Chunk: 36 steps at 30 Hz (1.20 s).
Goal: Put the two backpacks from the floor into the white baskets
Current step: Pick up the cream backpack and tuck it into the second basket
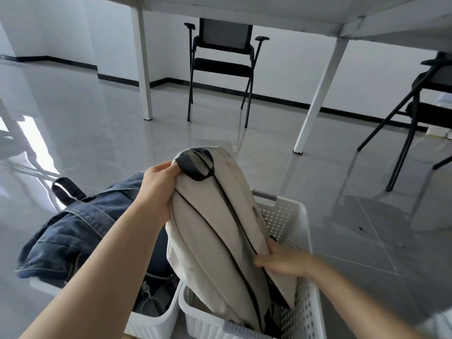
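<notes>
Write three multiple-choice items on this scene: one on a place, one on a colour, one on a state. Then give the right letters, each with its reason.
1. Where is the lower end of the beige backpack?
A. on the floor
B. inside the right white basket
C. on the black chair

2. What colour is the backpack in the left white basket?
A. red
B. dark blue denim
C. yellow

3. What are the hands doing?
A. both grip the beige backpack
B. both hang free
C. only one touches it

Answers:
1 B, its bottom sits within the basket walls.
2 B, the denim backpack fills that basket.
3 A, the left hand holds its top and the right hand its side.
</notes>
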Motion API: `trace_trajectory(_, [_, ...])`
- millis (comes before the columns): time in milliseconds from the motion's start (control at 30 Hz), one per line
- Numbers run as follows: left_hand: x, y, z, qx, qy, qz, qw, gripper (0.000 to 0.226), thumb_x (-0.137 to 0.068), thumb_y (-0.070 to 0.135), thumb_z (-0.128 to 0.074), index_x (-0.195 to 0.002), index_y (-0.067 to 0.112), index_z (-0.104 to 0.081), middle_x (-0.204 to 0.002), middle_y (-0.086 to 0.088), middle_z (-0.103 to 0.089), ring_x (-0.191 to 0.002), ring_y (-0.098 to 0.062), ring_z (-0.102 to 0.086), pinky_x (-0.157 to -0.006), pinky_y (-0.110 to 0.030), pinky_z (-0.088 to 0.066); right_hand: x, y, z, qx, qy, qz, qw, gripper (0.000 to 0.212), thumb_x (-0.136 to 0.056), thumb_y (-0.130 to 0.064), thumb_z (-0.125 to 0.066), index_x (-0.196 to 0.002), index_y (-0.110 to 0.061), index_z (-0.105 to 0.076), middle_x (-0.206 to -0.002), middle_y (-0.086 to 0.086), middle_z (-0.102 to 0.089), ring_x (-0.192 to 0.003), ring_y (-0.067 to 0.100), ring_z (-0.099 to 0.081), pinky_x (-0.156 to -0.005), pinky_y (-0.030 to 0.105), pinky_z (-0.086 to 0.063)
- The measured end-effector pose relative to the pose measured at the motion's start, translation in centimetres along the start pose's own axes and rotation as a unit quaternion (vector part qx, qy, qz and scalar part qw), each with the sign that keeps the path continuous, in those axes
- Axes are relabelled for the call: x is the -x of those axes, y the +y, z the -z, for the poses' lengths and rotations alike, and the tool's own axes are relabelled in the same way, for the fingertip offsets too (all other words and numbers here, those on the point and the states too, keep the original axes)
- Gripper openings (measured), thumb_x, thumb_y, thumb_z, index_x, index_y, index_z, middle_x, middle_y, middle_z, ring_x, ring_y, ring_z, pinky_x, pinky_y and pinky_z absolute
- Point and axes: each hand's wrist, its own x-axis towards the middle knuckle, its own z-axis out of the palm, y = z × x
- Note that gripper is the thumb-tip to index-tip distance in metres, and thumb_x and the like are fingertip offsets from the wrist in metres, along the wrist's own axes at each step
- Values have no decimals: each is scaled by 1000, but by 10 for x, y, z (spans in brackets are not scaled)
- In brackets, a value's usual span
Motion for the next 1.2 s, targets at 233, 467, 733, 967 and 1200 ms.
trace_trajectory(233, [6,15,5,-84,-50,-1,995,18,-83,21,-68,-96,10,-75,-97,-14,-75,-88,-27,-71,-83,-41,-56,-40,-6,-11,220,-63,-65,971,87,-84,-45,-59,-152,-14,-14,-153,14,-32,-133,37,-42,-107,47,-40])
trace_trajectory(467, [32,12,5,-397,-179,-94,895,66,-65,33,-83,-118,45,-45,-104,10,-62,-96,-8,-60,-74,-29,-52,-15,-124,89,-185,315,275,889,40,-86,-11,-60,-126,-16,-54,-116,4,-62,-108,23,-60,-96,36,-49])
trace_trajectory(733, [54,3,-8,-344,-253,-193,883,45,-70,0,-73,-100,28,-55,-85,3,-64,-70,0,-59,-60,-14,-49,-40,-118,127,-154,56,315,935,12,-80,-20,-60,-89,-29,-61,-83,-11,-54,-75,5,-48,-68,23,-38])
trace_trajectory(967, [62,-28,11,-362,-124,-156,911,26,-77,38,-73,-101,31,-63,-88,5,-73,-86,-15,-68,-81,-43,-55,-23,-82,160,-73,209,259,940,23,-89,-3,-43,-77,-19,-53,-74,1,-45,-74,18,-41,-61,28,-33])
trace_trajectory(1200, [61,-61,69,-16,-32,102,994,24,-88,29,-63,-99,10,-72,-94,-11,-77,-90,-30,-72,-79,-44,-56,-70,-167,82,-118,299,205,925,9,-92,-24,-50,-101,-20,-52,-101,13,-64,-90,30,-60,-70,31,-42])
